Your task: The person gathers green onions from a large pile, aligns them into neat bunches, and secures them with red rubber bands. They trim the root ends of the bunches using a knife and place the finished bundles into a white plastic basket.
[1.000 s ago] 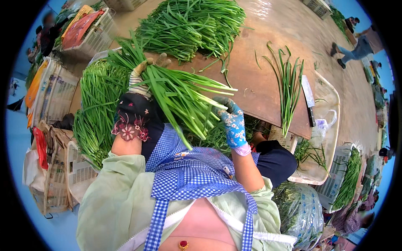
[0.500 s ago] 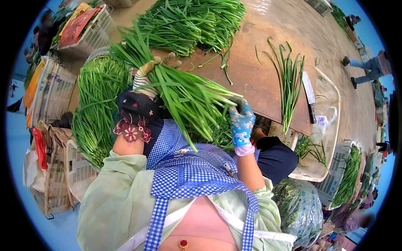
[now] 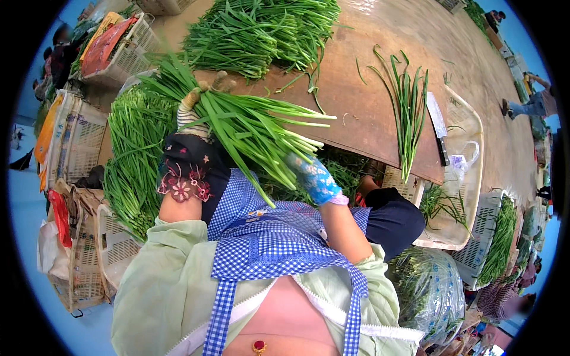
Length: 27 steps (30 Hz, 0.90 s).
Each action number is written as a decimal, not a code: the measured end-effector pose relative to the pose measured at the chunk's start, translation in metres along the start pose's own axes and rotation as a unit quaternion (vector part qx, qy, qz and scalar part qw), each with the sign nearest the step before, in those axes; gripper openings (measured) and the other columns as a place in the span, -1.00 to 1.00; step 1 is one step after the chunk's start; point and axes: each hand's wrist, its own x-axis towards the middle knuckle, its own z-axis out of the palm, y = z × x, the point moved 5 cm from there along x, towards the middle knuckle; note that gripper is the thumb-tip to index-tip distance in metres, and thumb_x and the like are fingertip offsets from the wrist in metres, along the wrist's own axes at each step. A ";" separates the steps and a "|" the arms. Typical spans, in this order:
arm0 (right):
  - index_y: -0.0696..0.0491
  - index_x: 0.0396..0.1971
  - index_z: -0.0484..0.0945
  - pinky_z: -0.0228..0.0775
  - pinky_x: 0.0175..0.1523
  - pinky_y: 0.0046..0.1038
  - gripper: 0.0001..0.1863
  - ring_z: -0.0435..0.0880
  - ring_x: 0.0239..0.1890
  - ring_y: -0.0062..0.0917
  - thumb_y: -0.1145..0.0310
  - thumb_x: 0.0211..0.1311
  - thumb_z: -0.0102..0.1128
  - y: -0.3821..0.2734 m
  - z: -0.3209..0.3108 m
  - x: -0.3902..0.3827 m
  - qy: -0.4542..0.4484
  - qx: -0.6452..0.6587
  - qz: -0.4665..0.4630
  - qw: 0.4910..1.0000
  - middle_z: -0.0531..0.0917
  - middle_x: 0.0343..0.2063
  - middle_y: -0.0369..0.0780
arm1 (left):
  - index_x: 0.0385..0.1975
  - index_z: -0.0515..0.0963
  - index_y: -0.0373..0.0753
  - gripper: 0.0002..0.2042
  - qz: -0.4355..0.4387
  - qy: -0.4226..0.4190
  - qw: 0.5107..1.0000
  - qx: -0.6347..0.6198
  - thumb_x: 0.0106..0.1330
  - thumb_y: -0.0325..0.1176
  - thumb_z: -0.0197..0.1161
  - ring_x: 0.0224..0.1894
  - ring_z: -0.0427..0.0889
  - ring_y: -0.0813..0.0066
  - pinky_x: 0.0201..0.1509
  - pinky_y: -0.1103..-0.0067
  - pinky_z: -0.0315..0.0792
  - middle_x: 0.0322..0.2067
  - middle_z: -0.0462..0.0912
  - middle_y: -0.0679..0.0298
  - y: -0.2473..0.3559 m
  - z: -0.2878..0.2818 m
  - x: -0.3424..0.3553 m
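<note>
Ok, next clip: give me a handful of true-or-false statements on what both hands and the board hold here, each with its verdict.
1. The left hand grips the bundle of green stalks. True.
2. The right hand wears a blue patterned glove. True.
3. The cleaver is in the right hand. False: it lies at the wooden board's right end, untouched.
4. The board is bare of greens. False: a loose pile and a small row of stalks lie on it.
5. The bundle lies flat on the board. False: both hands hold it up.
</note>
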 end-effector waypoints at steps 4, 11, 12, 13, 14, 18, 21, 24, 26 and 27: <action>0.19 -0.05 0.46 0.41 -0.02 -0.48 -0.63 0.57 -0.12 -0.50 0.33 0.18 0.14 0.007 0.011 0.005 0.104 0.201 -0.007 0.974 0.59 -0.15 -0.18 | -0.23 0.58 -0.27 -0.73 0.001 -0.009 0.999 -0.031 0.10 -0.28 0.29 0.24 0.19 -0.08 0.14 0.00 0.30 0.18 0.26 0.02 -0.006 0.013 -0.003; 0.19 -0.16 0.46 0.42 -0.24 -0.58 -0.69 0.59 -0.28 -0.54 0.31 0.17 0.15 0.012 -0.057 -0.048 0.166 0.129 -0.026 0.977 0.61 -0.23 -0.16 | -0.26 0.57 -0.29 -0.75 0.046 0.045 0.998 -0.013 0.13 -0.28 0.24 0.24 0.20 -0.04 0.15 0.01 0.30 0.12 0.35 0.01 0.016 -0.026 -0.017; 0.19 -0.21 0.49 0.42 -0.25 -0.60 -0.72 0.58 -0.31 -0.58 0.31 0.16 0.16 0.006 -0.071 -0.060 0.174 0.005 0.009 0.985 0.63 -0.28 -0.19 | -0.27 0.57 -0.30 -0.76 0.056 0.065 0.996 -0.018 0.14 -0.28 0.23 0.24 0.21 -0.03 0.15 0.01 0.30 0.12 0.35 0.01 0.023 -0.033 -0.021; 0.14 -0.23 0.53 0.43 -0.23 -0.53 -0.72 0.62 -0.28 -0.48 0.29 0.12 0.20 0.027 -0.103 -0.064 0.116 -0.113 0.060 0.985 0.65 -0.30 -0.17 | -0.29 0.57 -0.31 -0.76 0.061 0.079 0.995 -0.029 0.15 -0.29 0.22 0.24 0.21 -0.02 0.16 0.02 0.29 0.12 0.35 0.01 0.025 -0.037 -0.017; 0.11 -0.20 0.53 0.44 -0.20 -0.49 -0.69 0.62 -0.25 -0.41 0.27 0.09 0.23 0.025 -0.113 -0.071 0.114 -0.411 0.093 0.900 0.64 -0.28 -0.15 | -0.31 0.56 -0.32 -0.78 0.057 0.068 0.995 -0.043 0.17 -0.30 0.19 0.24 0.22 -0.01 0.16 0.04 0.30 0.14 0.34 0.02 0.025 -0.036 -0.016; 0.05 -0.05 0.49 0.44 -0.10 -0.42 -0.56 0.61 -0.16 -0.26 0.24 0.03 0.28 -0.032 -0.073 -0.056 0.216 -0.581 -0.077 0.781 0.62 -0.19 -0.08 | -0.31 0.55 -0.31 -0.80 0.040 0.063 0.996 -0.052 0.17 -0.31 0.19 0.21 0.26 0.01 0.15 0.09 0.32 -0.03 0.50 0.06 0.021 -0.024 -0.013; 0.12 -0.06 0.49 0.44 -0.09 -0.49 -0.61 0.61 -0.20 -0.45 0.33 0.09 0.22 -0.062 -0.025 -0.025 0.163 -0.210 -0.136 0.954 0.63 -0.21 -0.13 | -0.30 0.54 -0.30 -0.81 0.033 0.081 0.995 -0.054 0.17 -0.33 0.19 0.10 0.40 0.08 0.11 0.13 0.37 -0.20 0.58 0.11 0.013 -0.017 -0.011; 0.19 -0.28 0.57 0.37 -0.29 -0.62 -0.84 0.54 -0.44 -0.67 0.47 0.15 0.13 -0.050 -0.017 -0.002 0.165 -0.077 -0.080 0.980 0.62 -0.48 -0.27 | -0.30 0.54 -0.29 -0.83 0.031 0.103 0.993 -0.044 0.18 -0.35 0.19 -0.14 0.56 0.23 0.02 0.23 0.45 -0.26 0.60 0.17 0.014 0.001 -0.016; 0.18 -0.34 0.59 0.33 -0.36 -0.64 -0.87 0.50 -0.50 -0.70 0.48 0.15 0.13 -0.050 -0.027 -0.004 0.203 -0.117 -0.106 0.967 0.59 -0.55 -0.31 | -0.30 0.54 -0.29 -0.82 0.042 0.096 0.994 -0.019 0.18 -0.34 0.18 -0.17 0.56 0.25 0.00 0.26 0.46 -0.24 0.59 0.16 0.021 0.005 -0.015; 0.18 -0.37 0.60 0.31 -0.38 -0.64 -0.88 0.48 -0.52 -0.70 0.48 0.15 0.13 -0.048 -0.035 -0.013 0.229 -0.130 -0.120 0.957 0.58 -0.56 -0.32 | -0.30 0.55 -0.29 -0.82 0.050 0.096 0.994 -0.007 0.19 -0.33 0.18 -0.18 0.57 0.27 -0.01 0.27 0.47 -0.23 0.59 0.16 0.024 0.003 -0.020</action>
